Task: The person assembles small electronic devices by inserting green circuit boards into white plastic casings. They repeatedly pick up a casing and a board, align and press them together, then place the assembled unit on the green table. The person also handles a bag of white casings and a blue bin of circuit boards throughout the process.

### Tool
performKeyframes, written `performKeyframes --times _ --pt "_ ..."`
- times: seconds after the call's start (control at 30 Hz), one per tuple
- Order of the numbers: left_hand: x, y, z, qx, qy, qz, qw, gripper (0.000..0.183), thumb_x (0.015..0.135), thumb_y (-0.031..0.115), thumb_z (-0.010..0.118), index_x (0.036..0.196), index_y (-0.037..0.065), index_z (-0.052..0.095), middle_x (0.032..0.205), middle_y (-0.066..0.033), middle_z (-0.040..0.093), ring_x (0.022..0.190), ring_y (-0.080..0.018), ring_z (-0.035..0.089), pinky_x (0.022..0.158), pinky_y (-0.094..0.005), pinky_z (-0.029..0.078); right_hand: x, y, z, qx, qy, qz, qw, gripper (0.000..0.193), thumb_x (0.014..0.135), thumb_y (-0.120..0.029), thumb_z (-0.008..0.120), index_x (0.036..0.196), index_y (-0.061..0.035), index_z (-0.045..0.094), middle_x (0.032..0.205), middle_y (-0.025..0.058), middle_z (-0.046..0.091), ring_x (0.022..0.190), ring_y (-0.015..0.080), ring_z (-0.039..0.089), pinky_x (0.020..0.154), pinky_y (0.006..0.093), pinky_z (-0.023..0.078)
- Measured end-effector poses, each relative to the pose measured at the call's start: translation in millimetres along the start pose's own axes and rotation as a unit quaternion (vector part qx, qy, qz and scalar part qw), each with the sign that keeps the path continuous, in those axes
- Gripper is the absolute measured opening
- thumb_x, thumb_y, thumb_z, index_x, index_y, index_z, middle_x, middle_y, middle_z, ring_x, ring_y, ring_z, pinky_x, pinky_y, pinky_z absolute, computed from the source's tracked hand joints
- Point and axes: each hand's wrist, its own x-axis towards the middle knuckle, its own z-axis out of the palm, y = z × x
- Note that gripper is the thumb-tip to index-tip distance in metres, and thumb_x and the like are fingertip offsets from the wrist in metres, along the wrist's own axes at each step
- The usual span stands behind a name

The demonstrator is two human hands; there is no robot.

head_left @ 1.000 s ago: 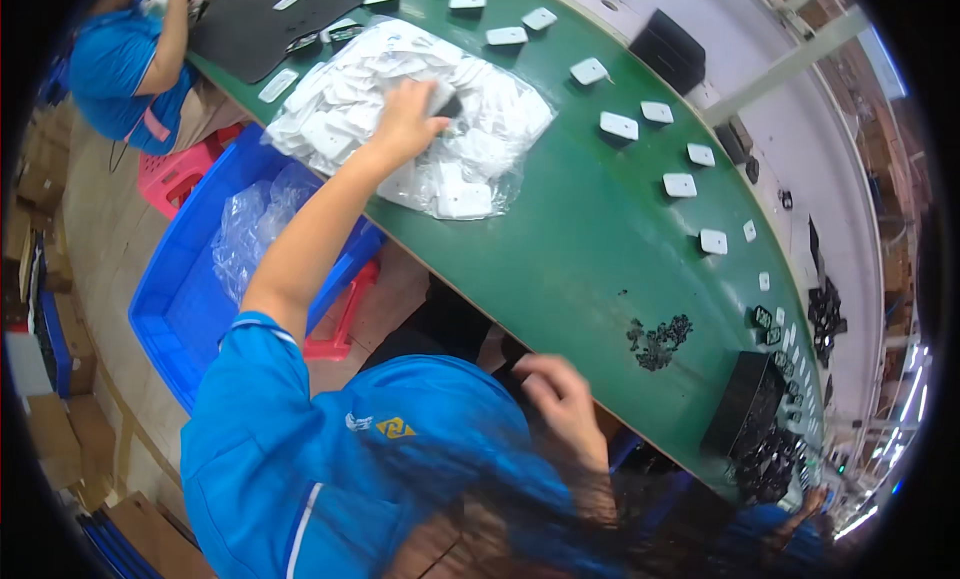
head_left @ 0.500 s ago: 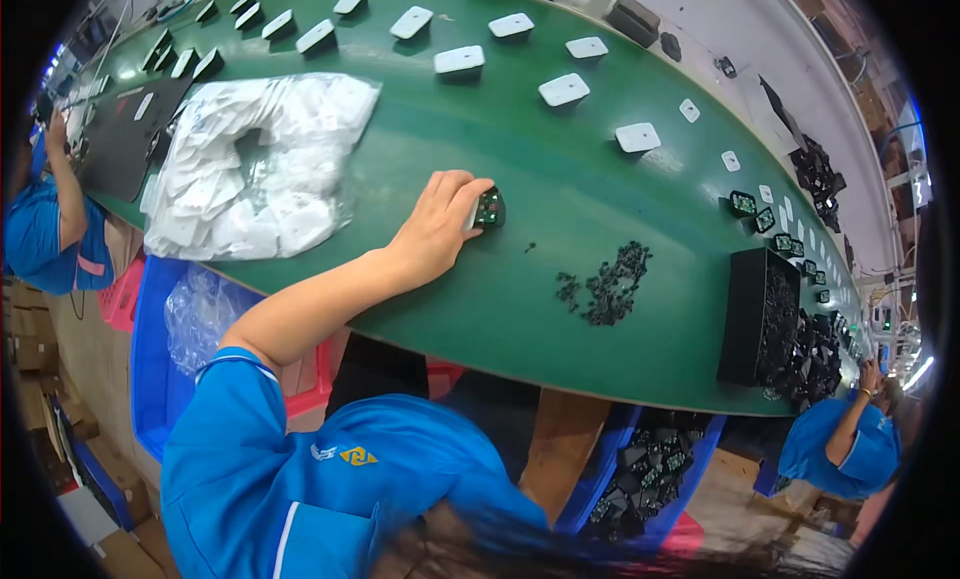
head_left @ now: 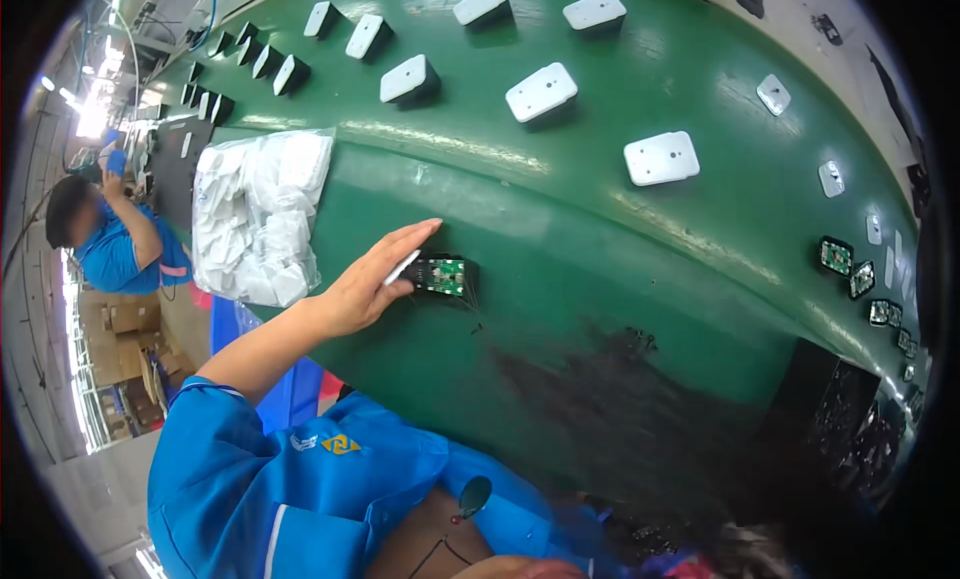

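Case (head_left: 447, 276) with a green board showing sits on the green surface (head_left: 560, 269), in front of the person and just beside the left hand (head_left: 360, 282). That hand's grip is pinched on a white cover (head_left: 402, 268), tilted on edge at the case's left end; whether the two touch, I cannot tell. Judging by how things lie, this case is unfinished, its board being bare. Along the far side and off to the left, many white-topped cases (head_left: 541, 92) look done. At the far right, several uncovered cases (head_left: 836, 255) seem to be left, with loose white plates (head_left: 773, 95) lying flat near them. A clear bag (head_left: 262, 217) of white pieces rests to the left, so plenty of those appear unused. As for pose, the forearm (head_left: 275, 344) reaches up and rightward from the blue sleeve (head_left: 215, 419) at lower left, over the near edge. The fingers (head_left: 408, 239) are nearly straight, pointing away and to the right, with the thumb (head_left: 390, 296) below the cover. Blurred dark hair (head_left: 600, 399) covers the lower right; the right hand is not visible, so I cannot tell its grip.
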Motion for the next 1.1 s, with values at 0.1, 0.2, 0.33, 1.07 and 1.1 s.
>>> performKeyframes --times 0.1,0.2,0.33,1.07,1.1 --pt "-10 -6 -1 0.019 0.129 0.008 0.991 0.047 0.089 -0.001 0.049 0.135 0.005 0.045 0.139 -0.0179 0.044 0.13 -0.0325 0.041 0.107 -0.0398 0.032 -18 6 -23 -0.063 -0.015 -0.033 0.997 0.017 0.089 -0.016 0.061 0.098 -0.0024 0.064 0.083 0.0089 0.063 0.07 0.0191 0.058 0.066 0.0304 0.049" --pt "-15 3 -6 -0.002 0.26 -0.101 0.96 0.027 0.093 0.014 0.054 0.117 0.002 0.06 0.118 -0.0126 0.058 0.108 -0.0203 0.056 0.091 -0.0318 0.044 -59 23 -64 -0.136 -0.056 -0.08 0.986 0.017 0.088 -0.016 0.062 0.097 -0.0023 0.065 0.084 0.0093 0.063 0.071 0.0198 0.058 0.067 0.0311 0.049" --pt "-36 9 4 -0.327 0.318 -0.218 0.863 0.022 0.093 0.018 0.057 0.103 -0.002 0.062 0.099 -0.0031 0.064 0.083 -0.0106 0.059 0.079 -0.024 0.045 -152 21 -116 -0.255 -0.183 -0.145 0.938 0.017 0.087 -0.015 0.063 0.096 -0.0021 0.066 0.085 0.0099 0.063 0.071 0.0207 0.057 0.068 0.0322 0.049" --pt "-90 11 53 -0.446 0.141 -0.172 0.867 0.021 0.091 0.015 0.06 0.101 0.0 0.051 0.078 -0.0067 0.062 0.064 -0.0092 0.058 0.046 -0.0211 0.043 -342 -207 44 -0.348 -0.197 -0.754 0.521 0.014 0.076 -0.003 0.062 0.089 -0.0045 0.062 0.083 0.0087 0.052 0.079 0.0254 0.053 0.065 0.0365 0.047" --pt "-84 14 54 -0.483 0.129 -0.169 0.849 0.022 0.091 0.015 0.06 0.103 0.0 0.05 0.078 -0.0061 0.062 0.065 -0.0088 0.058 0.045 -0.0211 0.043 -341 -209 42 -0.364 -0.195 -0.764 0.497 0.013 0.075 -0.002 0.061 0.088 -0.0043 0.061 0.083 0.0089 0.052 0.078 0.0254 0.053 0.065 0.0368 0.047"
